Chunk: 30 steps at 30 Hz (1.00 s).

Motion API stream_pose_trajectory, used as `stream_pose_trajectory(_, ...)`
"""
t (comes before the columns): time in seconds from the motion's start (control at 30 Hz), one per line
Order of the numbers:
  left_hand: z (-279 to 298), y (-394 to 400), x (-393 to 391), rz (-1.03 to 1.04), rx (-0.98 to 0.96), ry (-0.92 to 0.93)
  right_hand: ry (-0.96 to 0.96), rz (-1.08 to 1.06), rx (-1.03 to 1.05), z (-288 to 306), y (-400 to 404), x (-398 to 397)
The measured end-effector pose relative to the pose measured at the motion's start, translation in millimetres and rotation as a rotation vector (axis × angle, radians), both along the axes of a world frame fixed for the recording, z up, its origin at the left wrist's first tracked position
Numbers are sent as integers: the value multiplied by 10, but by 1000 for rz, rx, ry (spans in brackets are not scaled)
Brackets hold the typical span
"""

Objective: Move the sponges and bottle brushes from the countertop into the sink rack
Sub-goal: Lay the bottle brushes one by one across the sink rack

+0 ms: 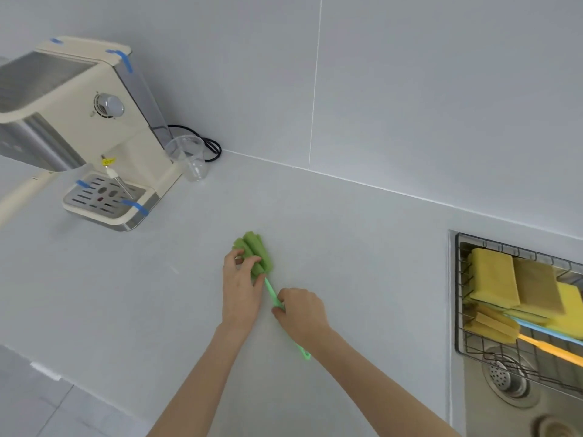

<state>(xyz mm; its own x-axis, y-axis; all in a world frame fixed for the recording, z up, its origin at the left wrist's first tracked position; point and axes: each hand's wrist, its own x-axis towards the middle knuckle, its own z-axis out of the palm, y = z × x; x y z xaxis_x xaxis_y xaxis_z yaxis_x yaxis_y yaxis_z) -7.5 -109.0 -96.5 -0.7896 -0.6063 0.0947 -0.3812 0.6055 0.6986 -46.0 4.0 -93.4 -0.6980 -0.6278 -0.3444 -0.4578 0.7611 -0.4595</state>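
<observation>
Head view: one wide-angle look down at a pale countertop [331, 234], both bare forearms reaching in from the bottom edge.
Left hand [241, 290]: fingers curled around the foam head of the green bottle brush [257, 253], thumb and fingertips pressed on its near side; closed on the foam.
Right hand [301, 313]: just right of the left hand and nearer the camera, fingers pinched shut around the brush's thin green handle at its middle.
Green bottle brush: lies on the countertop between the two hands, foam head pointing away, the handle's looped end poking out behind the right wrist.
Sink rack [460, 310]: well to the right of the right hand, a wire basket set over the sink [473, 405].
Yellow sponges [495, 275]: inside the rack, stacked and overlapping.
Orange-handled brush [549, 348]: in the rack below the sponges, yellow foam head to the left, handle running right.
Blue handle [536, 328]: in the rack, just above the orange one.
Coffee machine [85, 134]: far left beyond the left hand, with strips of blue tape.
Clear plastic cup [189, 159]: just right of the machine, upright.
Black cord [211, 146]: behind the cup, by the wall.
</observation>
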Motion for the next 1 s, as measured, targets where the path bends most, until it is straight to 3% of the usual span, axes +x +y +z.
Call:
stream_pose_trajectory(0.27,330,753,-356,-150,-174,160,94,-190,-82,341,991,-510)
stream_pose_trajectory(0.67,428,2764,-892,-474,-64,122,65,-518,-115,302,3014,-550)
stream_pose_trajectory(0.77,592,3190,-960,-556,-55,247,35,-707,-394,331,3347,-570)
stream_pose_trajectory(0.87,649,3518,-888,-617,38,330,-121,-917,-760,392,3605,-626)
stream_pose_trajectory(1.0,453,3723,-769,-677,201,81,-375,-1106,-1182,409,3846,-664)
